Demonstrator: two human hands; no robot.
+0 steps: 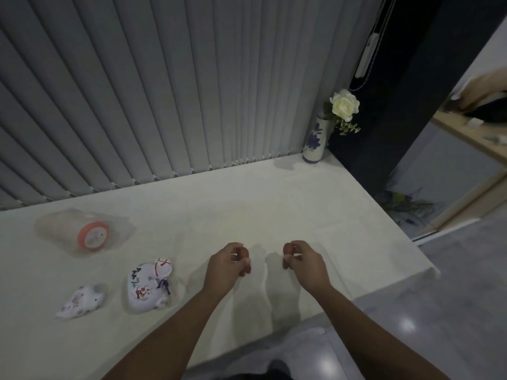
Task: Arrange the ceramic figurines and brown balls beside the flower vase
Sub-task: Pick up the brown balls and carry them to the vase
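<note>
Brown balls (245, 253), small, smooth and round, sit pinched in the curled fingers of both hands, left hand (223, 266) and right hand (308, 260) side by side above the cloth-covered table (274, 204). Ahead and rightward stands the upright blue-flowered flower vase (315, 141), nearer the right hand. Left of both hands lie two glossy ceramic figurines (149, 286).
</note>
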